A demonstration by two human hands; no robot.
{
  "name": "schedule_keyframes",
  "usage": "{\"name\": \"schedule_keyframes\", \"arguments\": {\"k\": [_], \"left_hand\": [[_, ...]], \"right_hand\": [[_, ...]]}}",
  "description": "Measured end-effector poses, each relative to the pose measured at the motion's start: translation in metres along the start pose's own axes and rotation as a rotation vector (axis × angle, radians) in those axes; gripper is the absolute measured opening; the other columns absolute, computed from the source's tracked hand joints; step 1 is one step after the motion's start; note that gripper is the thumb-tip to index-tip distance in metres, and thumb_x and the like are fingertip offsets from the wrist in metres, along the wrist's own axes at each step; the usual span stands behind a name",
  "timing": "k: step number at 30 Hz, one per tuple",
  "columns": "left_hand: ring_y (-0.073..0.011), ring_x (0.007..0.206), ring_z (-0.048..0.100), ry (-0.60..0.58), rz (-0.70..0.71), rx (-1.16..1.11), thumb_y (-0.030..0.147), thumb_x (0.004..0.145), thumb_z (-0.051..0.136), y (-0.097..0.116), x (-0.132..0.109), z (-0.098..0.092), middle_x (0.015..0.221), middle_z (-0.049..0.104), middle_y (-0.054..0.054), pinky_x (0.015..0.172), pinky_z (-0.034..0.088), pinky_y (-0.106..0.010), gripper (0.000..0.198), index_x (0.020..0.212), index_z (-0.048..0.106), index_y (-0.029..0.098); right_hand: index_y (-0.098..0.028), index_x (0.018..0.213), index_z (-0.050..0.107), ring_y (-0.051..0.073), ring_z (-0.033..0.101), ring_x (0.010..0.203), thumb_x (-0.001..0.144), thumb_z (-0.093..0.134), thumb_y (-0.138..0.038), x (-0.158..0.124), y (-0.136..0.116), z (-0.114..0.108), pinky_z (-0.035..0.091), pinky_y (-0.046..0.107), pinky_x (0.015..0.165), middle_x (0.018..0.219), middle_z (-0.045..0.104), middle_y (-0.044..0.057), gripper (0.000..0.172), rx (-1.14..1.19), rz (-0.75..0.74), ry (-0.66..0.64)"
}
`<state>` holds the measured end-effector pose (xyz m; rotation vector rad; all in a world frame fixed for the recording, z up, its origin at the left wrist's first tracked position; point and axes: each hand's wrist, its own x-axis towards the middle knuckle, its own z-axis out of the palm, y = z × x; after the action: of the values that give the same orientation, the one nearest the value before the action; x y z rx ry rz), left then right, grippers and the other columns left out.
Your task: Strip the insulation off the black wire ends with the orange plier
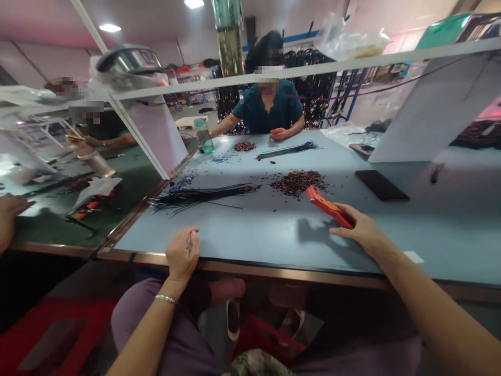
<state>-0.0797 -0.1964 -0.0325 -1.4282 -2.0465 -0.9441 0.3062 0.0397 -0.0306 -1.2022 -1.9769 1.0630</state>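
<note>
My right hand (pixel 362 230) is closed around the handle of a red hand tool (pixel 327 206), whose jaws point toward a pile of small dark red parts (pixel 298 182) on the blue-grey table (pixel 266 235). My left hand (pixel 182 253) rests at the table's near edge, its fingers pinched on something thin that I cannot make out. A bundle of thin black wires (pixel 203 195) lies ahead of my left hand, with blue ends at its left.
A black phone (pixel 381 185) lies right of the pile. Across the table a person in a dark teal top (pixel 268 110) holds an orange tool, with more wires (pixel 287 150), parts and a green bottle (pixel 204 136) nearby. A white divider (pixel 156 136) stands at left.
</note>
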Motion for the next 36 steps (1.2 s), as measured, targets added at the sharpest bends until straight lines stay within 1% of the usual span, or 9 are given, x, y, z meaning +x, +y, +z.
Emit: {"name": "schedule_keyframes", "arguments": {"k": [7,14,21,27,36], "left_hand": [[-0.021,0.082,0.066,0.08,0.022,-0.006,0.024,0.091,0.04,0.0002,-0.0021,0.0001,0.082,0.071,-0.008,0.079,0.049,-0.031,0.027,0.084,0.065,0.017],[-0.0202,0.078,0.066,0.121,0.035,-0.006,0.023,0.091,0.04,-0.0013,-0.0044,-0.001,0.079,0.071,-0.007,0.077,0.05,-0.031,0.027,0.082,0.064,0.017],[-0.0195,0.073,0.065,0.116,0.039,-0.004,0.024,0.092,0.041,-0.0042,-0.0057,0.0002,0.076,0.07,-0.006,0.072,0.048,-0.029,0.026,0.081,0.064,0.018],[-0.0186,0.071,0.066,0.096,0.029,0.009,0.025,0.092,0.04,-0.0066,-0.0063,0.0008,0.074,0.07,-0.005,0.07,0.048,-0.028,0.027,0.08,0.064,0.018],[-0.0172,0.067,0.067,0.086,0.003,0.036,0.026,0.091,0.04,-0.0061,-0.0062,-0.0009,0.072,0.071,-0.004,0.066,0.048,-0.026,0.028,0.08,0.064,0.018]], "right_hand": [[-0.02,0.123,0.058,0.036,0.062,0.106,0.054,0.075,-0.044,0.0013,-0.0042,0.0029,0.045,0.046,0.096,0.117,0.069,0.008,0.075,-0.005,-0.01,0.016],[-0.02,0.122,0.058,0.035,0.063,0.104,0.056,0.073,-0.042,0.0056,-0.0054,0.0046,0.047,0.043,0.092,0.113,0.07,0.007,0.072,0.027,-0.02,0.029],[-0.022,0.123,0.058,0.034,0.064,0.101,0.058,0.073,-0.038,0.0042,-0.0078,0.005,0.048,0.044,0.092,0.112,0.071,0.005,0.069,-0.002,-0.028,-0.011],[-0.023,0.123,0.058,0.034,0.064,0.103,0.059,0.071,-0.035,0.0037,-0.0104,0.0059,0.048,0.041,0.092,0.113,0.071,0.005,0.067,0.024,-0.044,-0.029],[-0.021,0.121,0.059,0.034,0.065,0.1,0.057,0.069,-0.035,0.0069,-0.0094,0.0078,0.049,0.043,0.09,0.111,0.071,0.007,0.066,0.011,-0.054,-0.026]]}}
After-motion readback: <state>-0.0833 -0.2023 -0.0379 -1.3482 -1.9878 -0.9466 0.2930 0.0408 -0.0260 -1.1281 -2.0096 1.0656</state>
